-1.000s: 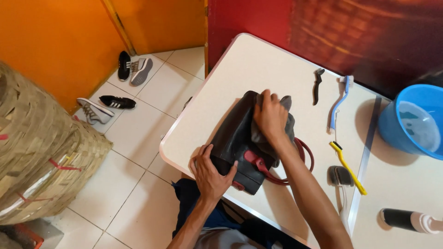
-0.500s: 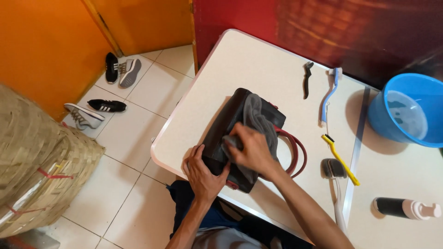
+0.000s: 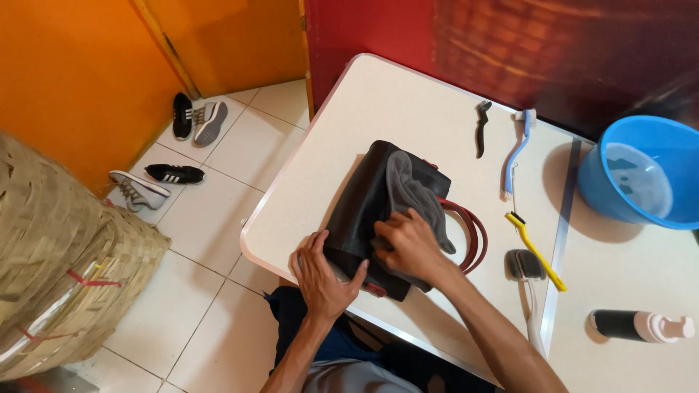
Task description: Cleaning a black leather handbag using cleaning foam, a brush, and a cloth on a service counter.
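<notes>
Black leather handbag (image 3: 368,211) with red handles (image 3: 472,227), lying flat near the front edge of a white table (image 3: 408,109), head view. Left hand (image 3: 322,273) — fingers spread, palm pressed on the bag's near corner, clamped on nothing. Right hand (image 3: 408,244) presses a grey cloth (image 3: 411,191) flat against the bag's upper face, fingers together over the fabric rather than gripping it. To the right lie a dark small brush (image 3: 480,127), a blue-and-white brush (image 3: 518,149), a yellow-handled brush (image 3: 535,247), a grey scrub brush (image 3: 526,273) and a dark pump bottle (image 3: 637,325); a blue basin (image 3: 641,175) of water stands at the far right. Risk — the bag sits close to the table edge, so a hard push from the cloth hand could probably slide it off toward the tiled floor (image 3: 218,306), where shoes (image 3: 156,178) and a woven basket (image 3: 58,255) stand.
</notes>
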